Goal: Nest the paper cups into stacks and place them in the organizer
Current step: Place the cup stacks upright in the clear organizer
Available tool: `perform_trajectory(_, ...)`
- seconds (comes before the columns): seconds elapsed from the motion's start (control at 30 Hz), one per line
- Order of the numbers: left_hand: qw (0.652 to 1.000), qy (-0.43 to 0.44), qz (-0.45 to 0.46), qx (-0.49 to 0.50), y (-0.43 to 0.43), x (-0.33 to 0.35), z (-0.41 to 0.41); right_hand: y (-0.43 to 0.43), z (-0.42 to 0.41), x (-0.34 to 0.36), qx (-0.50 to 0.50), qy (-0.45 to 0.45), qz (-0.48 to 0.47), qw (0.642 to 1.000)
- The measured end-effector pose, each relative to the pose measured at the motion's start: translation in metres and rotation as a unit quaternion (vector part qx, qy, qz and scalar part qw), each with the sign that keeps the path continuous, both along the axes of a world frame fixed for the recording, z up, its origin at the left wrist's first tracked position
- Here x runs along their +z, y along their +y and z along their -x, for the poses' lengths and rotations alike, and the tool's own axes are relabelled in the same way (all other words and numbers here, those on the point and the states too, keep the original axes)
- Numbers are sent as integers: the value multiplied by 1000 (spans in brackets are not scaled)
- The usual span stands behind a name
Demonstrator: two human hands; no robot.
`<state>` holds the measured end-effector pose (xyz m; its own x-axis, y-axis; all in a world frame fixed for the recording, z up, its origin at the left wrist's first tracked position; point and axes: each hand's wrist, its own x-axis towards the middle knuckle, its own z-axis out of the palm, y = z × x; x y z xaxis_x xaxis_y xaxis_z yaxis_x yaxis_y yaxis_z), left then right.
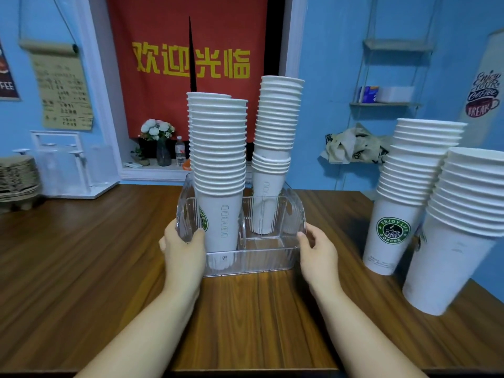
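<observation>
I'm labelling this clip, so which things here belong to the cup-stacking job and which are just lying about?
Job:
clear organizer
stacks in the organizer
stacks on the table
left hand
right hand

Lying about:
flower vase
water bottle
egg-carton trays
crumpled bag

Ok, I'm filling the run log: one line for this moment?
left hand: on organizer left end | right hand: at right end | stacks in organizer: yes | stacks on table: two

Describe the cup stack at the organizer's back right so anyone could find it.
On the wooden table stands a clear organizer held by both hands. The stack in its back right slot is the only one split by a gap partway up.
</observation>
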<state>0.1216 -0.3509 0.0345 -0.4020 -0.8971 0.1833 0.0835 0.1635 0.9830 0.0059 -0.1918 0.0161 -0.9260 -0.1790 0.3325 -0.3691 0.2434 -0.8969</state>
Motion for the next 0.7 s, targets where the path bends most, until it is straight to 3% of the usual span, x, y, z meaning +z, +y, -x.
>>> perform_trajectory(0.2,1000,-10,16,16,19,-4,-13,9,-12,-2,65,-27,22,997)
perform_trajectory(0.33,993,8,105,54,56,-11,-19,42,-19,-14,35,-6,72,997)
perform_trajectory(0.4,988,33,152,2,80,-13,-14,69,-25,-17,16,18,115,993)
perform_trajectory(0.47,979,54,159,-111,109,-12,-1,96,-29,-19,-33,59,182,981)
perform_trajectory(0.57,953,22,158,-257,156,-10,38,139,-23,-19,-130,148,247,949)
perform_trajectory(0.7,934,1,140,-328,212,-2,98,196,2,-15,-213,197,217,932)
